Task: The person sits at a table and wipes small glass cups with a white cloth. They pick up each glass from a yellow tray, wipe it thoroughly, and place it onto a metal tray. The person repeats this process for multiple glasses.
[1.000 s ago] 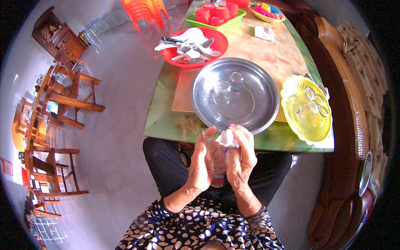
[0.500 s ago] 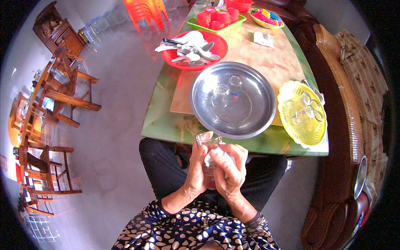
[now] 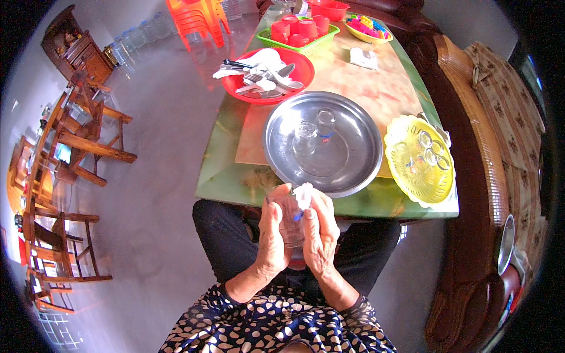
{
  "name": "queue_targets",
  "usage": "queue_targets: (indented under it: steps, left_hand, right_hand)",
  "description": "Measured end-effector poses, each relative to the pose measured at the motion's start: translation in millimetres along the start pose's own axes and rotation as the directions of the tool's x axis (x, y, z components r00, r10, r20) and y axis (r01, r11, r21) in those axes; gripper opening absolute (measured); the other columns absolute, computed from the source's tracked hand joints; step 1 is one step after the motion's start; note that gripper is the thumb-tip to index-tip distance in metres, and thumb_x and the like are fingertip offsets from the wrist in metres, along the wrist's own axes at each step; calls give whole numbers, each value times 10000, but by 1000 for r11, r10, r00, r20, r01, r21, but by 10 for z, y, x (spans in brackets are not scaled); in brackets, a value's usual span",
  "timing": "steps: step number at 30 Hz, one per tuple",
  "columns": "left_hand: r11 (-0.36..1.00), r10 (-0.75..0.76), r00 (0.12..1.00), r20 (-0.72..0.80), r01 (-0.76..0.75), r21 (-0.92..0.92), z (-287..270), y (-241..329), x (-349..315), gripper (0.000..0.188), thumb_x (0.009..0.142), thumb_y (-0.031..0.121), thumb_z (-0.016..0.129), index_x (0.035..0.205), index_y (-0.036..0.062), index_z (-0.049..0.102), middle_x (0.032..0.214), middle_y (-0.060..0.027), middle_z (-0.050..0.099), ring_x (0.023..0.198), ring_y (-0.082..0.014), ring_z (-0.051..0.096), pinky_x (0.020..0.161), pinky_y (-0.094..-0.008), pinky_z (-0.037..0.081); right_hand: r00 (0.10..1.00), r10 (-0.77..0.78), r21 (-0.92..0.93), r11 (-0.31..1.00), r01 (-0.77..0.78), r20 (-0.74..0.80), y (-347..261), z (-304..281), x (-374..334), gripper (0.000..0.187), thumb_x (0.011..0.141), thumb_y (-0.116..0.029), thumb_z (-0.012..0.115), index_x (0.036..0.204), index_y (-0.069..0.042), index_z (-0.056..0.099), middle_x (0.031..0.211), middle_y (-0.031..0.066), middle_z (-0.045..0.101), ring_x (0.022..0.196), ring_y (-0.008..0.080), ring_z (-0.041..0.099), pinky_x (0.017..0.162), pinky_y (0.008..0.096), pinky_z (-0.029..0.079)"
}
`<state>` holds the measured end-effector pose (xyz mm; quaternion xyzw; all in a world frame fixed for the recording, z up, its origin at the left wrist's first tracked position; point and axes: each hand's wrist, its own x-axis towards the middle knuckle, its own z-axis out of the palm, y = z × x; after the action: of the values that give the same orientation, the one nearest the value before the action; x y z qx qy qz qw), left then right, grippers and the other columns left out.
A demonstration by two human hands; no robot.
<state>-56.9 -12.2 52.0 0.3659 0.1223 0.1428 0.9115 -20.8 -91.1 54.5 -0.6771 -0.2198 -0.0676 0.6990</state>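
Note:
Above my lap, between my two hands, is a clear drinking glass point(image 3: 291, 226) with a small blue mark. My left hand point(image 3: 271, 240) is wrapped round its left side. Against the right side and rim, my right hand point(image 3: 320, 238) presses a crumpled white cloth point(image 3: 303, 195), which shows above the fingers. Just beyond lies a round steel basin point(image 3: 353, 170) on the table, with two clear glasses point(image 3: 305, 141) standing in it. To the right, a yellow scalloped tray point(image 3: 406, 185) holds several small glasses point(image 3: 432, 159).
Left of the basin's far rim, a red bowl point(image 3: 306, 69) carries spoons and forks. Farther back are a green basket point(image 3: 321, 44) of red cups, a folded white cloth point(image 3: 364, 58) and a bowl of colourful pieces point(image 3: 369, 28). A sofa point(image 3: 471, 194) flanks the right; wooden chairs point(image 3: 97, 147) stand left.
The white cloth has moved up to the glass's rim, and my right hand's fingers have straightened along its side. The glass's blue mark now shows. The whole view has shifted slightly.

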Motion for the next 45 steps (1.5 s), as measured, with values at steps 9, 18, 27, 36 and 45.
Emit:
queue_targets:
  steps: [9, 18, 27, 36, 45]
  left_hand:
    - [997, 31, 998, -61, -26, 76, -49, 109, 47, 586, 928, 537, 355, 1295, 82, 403, 1146, -23, 518, 1013, -142, 496, 867, -305, 424]
    - [993, -57, 995, -82, 48, -109, -34, 68, 26, 562, 908, 498, 461, 1305, 111, 363, 1026, -27, 546, 912, -129, 543, 806, -288, 465]
    - [999, -19, 998, -54, 20, 30, -34, 39, -2, 554, 892, 510, 476, 1296, 135, 417, 1208, -32, 515, 1099, -162, 498, 942, -329, 416]
    - [997, -79, 996, -49, 79, 8, -86, 198, -10, 576, 924, 472, 421, 1335, 77, 340, 954, -36, 551, 866, -147, 545, 780, -289, 462]
    - [984, -106, 994, -41, 99, -149, -79, 166, -20, 521, 917, 468, 382, 1249, 75, 459, 1044, -61, 580, 956, -181, 561, 856, -328, 452]
  right_hand:
    - [921, -364, -360, 848, 388, 136, 28, -58, -320, 425, 695, -42, 667, 1112, -29, 589, 1127, 187, 524, 981, 334, 494, 840, 431, 412]
    - [943, -309, -318, 887, 334, 126, -65, -63, -76, 346, 783, 37, 563, 1117, -37, 616, 1110, 175, 521, 999, 305, 520, 857, 380, 445]
    - [960, -257, -271, 922, 278, 110, -14, -51, 182, 375, 777, 91, 506, 1098, -59, 627, 1147, 170, 504, 1011, 294, 541, 876, 344, 441]
    - [846, -482, -467, 709, 528, 225, -45, 52, -292, 446, 621, -108, 676, 1065, -148, 668, 1143, 57, 561, 1029, 280, 458, 886, 383, 412]
    - [910, -348, -352, 842, 408, 224, -141, 22, -53, 418, 762, -98, 612, 1178, -68, 577, 1231, 179, 445, 1117, 318, 412, 942, 440, 330]
